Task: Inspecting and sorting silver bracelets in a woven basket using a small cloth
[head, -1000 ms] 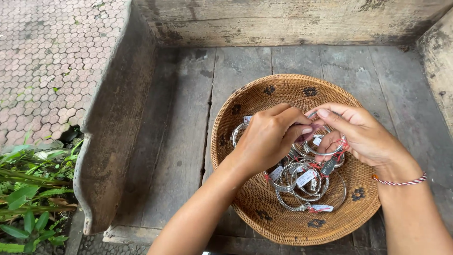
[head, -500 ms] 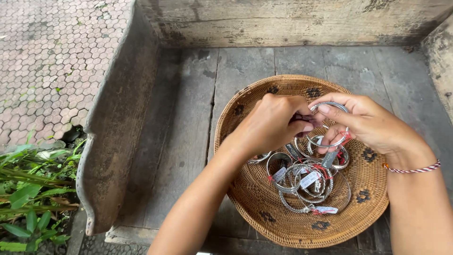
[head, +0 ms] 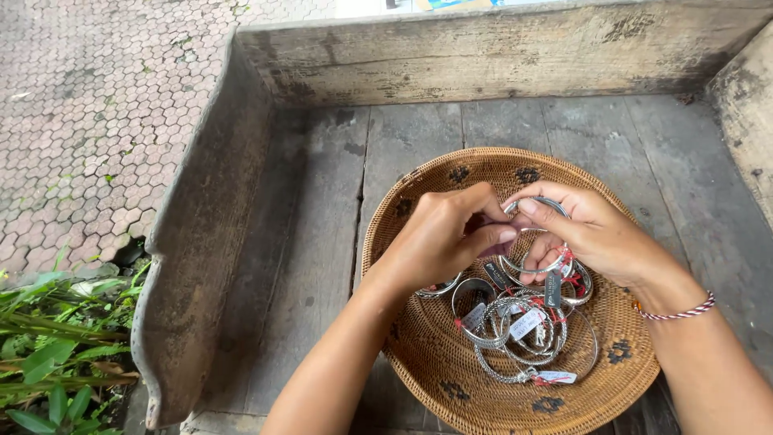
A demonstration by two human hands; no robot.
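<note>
Your left hand (head: 441, 242) and right hand (head: 592, 234) meet over the middle of the round woven basket (head: 419, 354), fingers of both pinched on one silver bangle (head: 538, 203) lifted just above the pile. The remaining bangles (head: 519, 334), with their tags and red ties, lie heaped toward four o'clock in the basket, which sits on the grey plank tray (head: 322, 234). Judged from this grip, hold the bangle by its edge with the fingertips only and keep the hanging dark tag (head: 553, 288) free of the heap below, or it may snag a neighbour. Lift straight up. Plants (head: 40, 354) at eight o'clock stand well apart
</note>
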